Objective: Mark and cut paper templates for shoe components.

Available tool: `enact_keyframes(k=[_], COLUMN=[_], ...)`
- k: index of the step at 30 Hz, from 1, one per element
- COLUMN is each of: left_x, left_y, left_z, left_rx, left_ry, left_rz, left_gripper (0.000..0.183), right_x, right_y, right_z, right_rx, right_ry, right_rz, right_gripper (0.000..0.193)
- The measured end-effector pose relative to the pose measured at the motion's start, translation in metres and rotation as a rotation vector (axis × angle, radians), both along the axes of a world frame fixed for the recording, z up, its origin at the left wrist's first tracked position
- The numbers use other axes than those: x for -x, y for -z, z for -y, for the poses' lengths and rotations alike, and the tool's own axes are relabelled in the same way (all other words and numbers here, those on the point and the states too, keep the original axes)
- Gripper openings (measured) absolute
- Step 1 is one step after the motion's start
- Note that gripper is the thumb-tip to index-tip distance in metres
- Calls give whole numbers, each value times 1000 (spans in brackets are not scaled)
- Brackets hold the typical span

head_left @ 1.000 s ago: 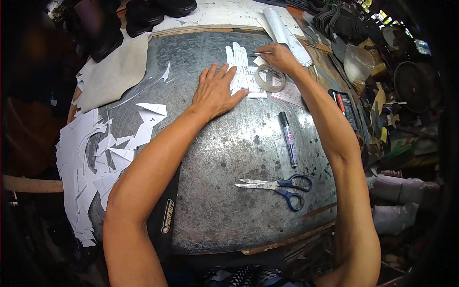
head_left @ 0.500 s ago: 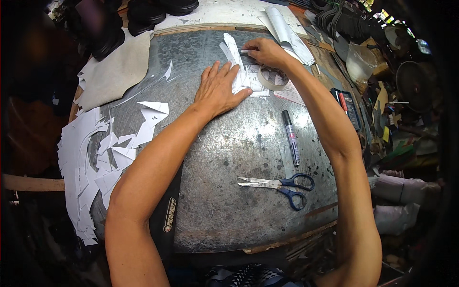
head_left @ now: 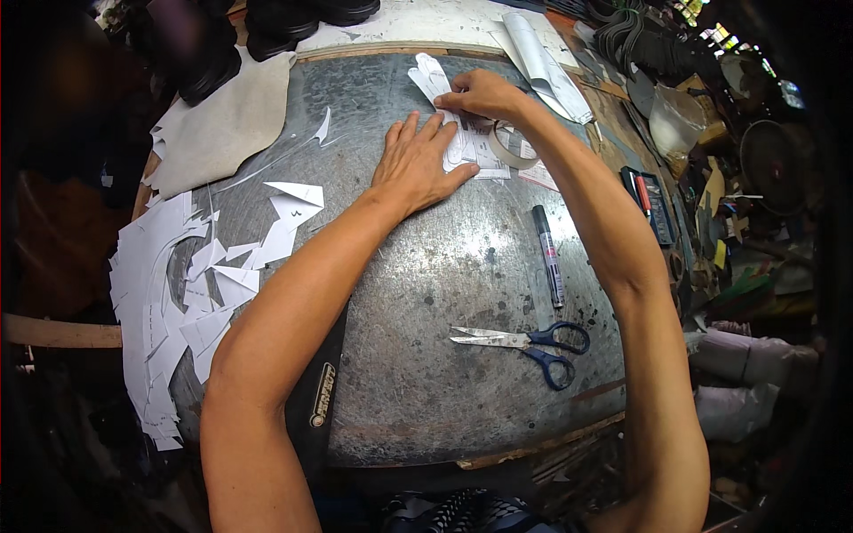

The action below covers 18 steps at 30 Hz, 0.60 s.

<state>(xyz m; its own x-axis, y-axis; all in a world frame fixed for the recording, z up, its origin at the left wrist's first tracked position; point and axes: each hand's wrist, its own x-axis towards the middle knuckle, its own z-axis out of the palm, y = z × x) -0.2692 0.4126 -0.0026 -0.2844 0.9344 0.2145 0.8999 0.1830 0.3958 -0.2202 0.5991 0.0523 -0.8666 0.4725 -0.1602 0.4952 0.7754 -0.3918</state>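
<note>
At the far middle of the metal-topped table, my left hand (head_left: 416,167) lies flat with fingers spread, its fingertips and thumb on cut white paper pattern pieces (head_left: 432,75). My right hand (head_left: 487,94) reaches in from the right. Its thumb and fingers are drawn together, touching the same paper just beyond my left fingertips. Whatever is between them is too small to make out. Beneath my right wrist stands a roll of pale tape (head_left: 498,151), next to a printed paper sheet (head_left: 490,169). Blue-handled scissors (head_left: 533,339) and a marker (head_left: 549,258) lie nearer, between my forearms.
White paper offcuts (head_left: 160,311) spread over the table's left side. A beige sheet of material (head_left: 222,124) lies at the far left. A rolled sheet (head_left: 538,62) rests at the far right. A dark tray with pens (head_left: 647,204) sits past my right forearm.
My right hand has shifted slightly left, bringing its fingertips onto the paper; a small pale strip visible at them before no longer shows. My left hand stays flat on the pieces.
</note>
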Motion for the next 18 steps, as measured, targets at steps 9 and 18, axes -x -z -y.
enact_keyframes(k=[9,18], left_x=[0,3], left_y=[-16,-21], left_z=[0,-8], left_rx=[-162,-101], left_ry=[1,-34], left_rz=[187,436], left_gripper=[82,76], right_x=[-15,-109], right_y=[-2,-87], right_z=[-19,22], right_rx=[266,464], right_ry=[161,212], right_rz=[-357,-646], right_gripper=[43,38])
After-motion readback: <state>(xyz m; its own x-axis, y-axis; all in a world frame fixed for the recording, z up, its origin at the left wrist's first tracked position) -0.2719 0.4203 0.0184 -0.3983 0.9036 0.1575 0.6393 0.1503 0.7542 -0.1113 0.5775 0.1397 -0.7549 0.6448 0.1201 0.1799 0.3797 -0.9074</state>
